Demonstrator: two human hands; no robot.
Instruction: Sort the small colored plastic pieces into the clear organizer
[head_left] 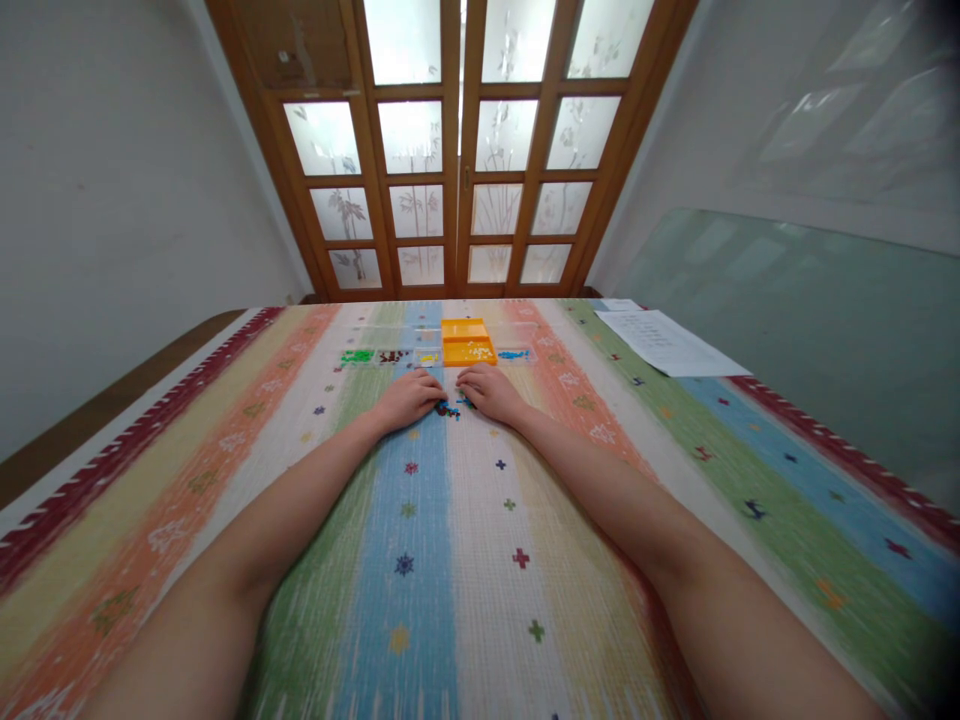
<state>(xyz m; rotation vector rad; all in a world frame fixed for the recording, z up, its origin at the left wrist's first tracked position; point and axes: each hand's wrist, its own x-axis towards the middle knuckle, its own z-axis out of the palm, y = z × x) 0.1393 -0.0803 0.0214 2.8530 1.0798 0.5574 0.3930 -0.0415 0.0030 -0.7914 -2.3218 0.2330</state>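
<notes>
My left hand (pixel 412 398) rests on the striped tablecloth (pixel 412 620), its fingers curled and pressed together by a small pile of tiny blue and dark pieces (pixel 448 410). Facing it across the pile is my right hand (pixel 486 391), with fingers bent down and a few blue bits at their tips. What either set of fingertips pinches, if anything, is too small to make out. Just beyond the hands stands an open orange box (pixel 469 342) with whitish pieces in its near part. Clear trays beside it hold green pieces (pixel 358 356), dark brown pieces (pixel 392 356), yellow pieces (pixel 428 358) and blue pieces (pixel 514 355).
Printed paper sheets (pixel 667 342) lie at the table's far right. A pale glass board (pixel 787 330) leans along the right wall. Behind the far table edge are wooden doors (pixel 459 220) with frosted panes.
</notes>
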